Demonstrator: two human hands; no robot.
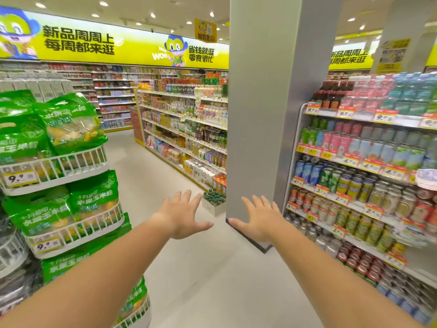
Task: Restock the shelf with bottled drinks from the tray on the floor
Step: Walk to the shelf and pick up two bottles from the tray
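Observation:
A white tray (214, 207) stands on the floor ahead, beside the grey pillar, at the foot of a long drinks shelf (186, 136). Several dark green-capped bottles (214, 197) fill the tray. Both my arms stretch forward at waist height. My left hand (183, 215) is open with fingers spread, palm down, short of the tray. My right hand (257, 217) is open too, fingers apart, in front of the pillar's base. Neither hand touches anything.
A grey pillar (272, 114) rises in the middle of the aisle. On the right is a shelf of cans (359, 185). On the left stands a white wire rack (68, 166) with green bags. Pale floor runs between them toward the tray.

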